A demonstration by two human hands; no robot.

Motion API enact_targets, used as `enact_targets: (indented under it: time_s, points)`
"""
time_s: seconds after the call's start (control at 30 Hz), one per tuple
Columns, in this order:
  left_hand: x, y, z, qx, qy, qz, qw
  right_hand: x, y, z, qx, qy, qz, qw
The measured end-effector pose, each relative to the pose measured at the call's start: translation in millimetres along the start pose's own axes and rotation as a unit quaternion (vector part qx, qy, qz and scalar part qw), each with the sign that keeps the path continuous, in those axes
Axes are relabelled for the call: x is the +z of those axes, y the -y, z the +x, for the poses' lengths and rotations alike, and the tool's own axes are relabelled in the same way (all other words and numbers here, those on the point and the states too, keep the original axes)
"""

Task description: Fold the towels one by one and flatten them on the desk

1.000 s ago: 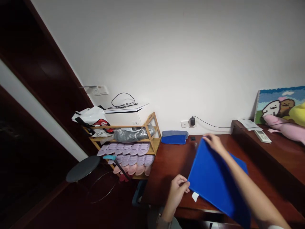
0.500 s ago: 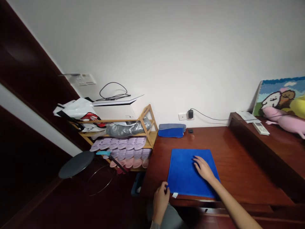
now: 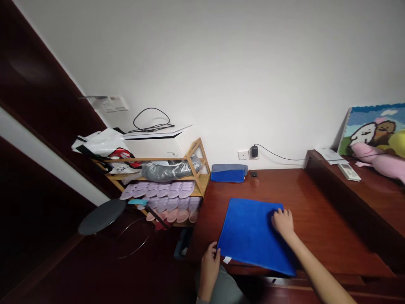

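Note:
A square blue cloth [image 3: 249, 236] lies spread on the reddish-brown desk, slightly askew. Its lower right corner reaches to the desk's front edge, and a small white tag [image 3: 227, 260] shows near the lower left corner. My left hand [image 3: 209, 267] pinches the cloth at that lower left corner. On the opposite side, the curled fingers of my right hand [image 3: 284, 221] grip the cloth near its upper right edge. Its fingertips are partly hidden.
Folded blue and grey cloths [image 3: 229, 173] lie against the wall. Left of the desk [image 3: 319, 219] stand a wooden rack [image 3: 199, 181] with slippers and a round stool [image 3: 101, 216]. A raised ledge on the right holds a remote [image 3: 348, 172] and a pink plush toy [image 3: 379, 160].
My right hand has moved right from the cloth's middle to its upper right edge, its fingers now curled. The cloth has turned slightly, its lower edge shifting toward me. My left hand stays near its corner.

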State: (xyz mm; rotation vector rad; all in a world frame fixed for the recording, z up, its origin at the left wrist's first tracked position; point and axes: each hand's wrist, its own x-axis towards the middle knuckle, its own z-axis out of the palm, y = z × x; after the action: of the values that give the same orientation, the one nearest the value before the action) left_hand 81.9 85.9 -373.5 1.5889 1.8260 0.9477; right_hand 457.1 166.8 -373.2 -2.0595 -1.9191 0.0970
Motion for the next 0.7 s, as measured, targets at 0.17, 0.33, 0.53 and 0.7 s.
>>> enact_targets:
  time_s: [0.17, 0.33, 0.53, 0.7]
  points:
    - [-7.4, 3, 8, -0.030, 0.019, -0.004, 0.999, 18, 92, 96, -0.109, 0.081, 0.067, 0.988]
    - [-8.7, 7, 6, -0.049, 0.019, -0.013, 0.999, 39, 161, 138, -0.155, 0.143, 0.105, 0.972]
    - [-10.0, 8, 1, -0.059, 0.022, -0.038, 0.997, 24, 173, 138, -0.176, 0.173, 0.154, 0.957]
    - [-37.2, -5, 34, -0.040, 0.016, -0.088, 0.995, -54, 115, 139, -0.190, 0.169, 0.219, 0.942]
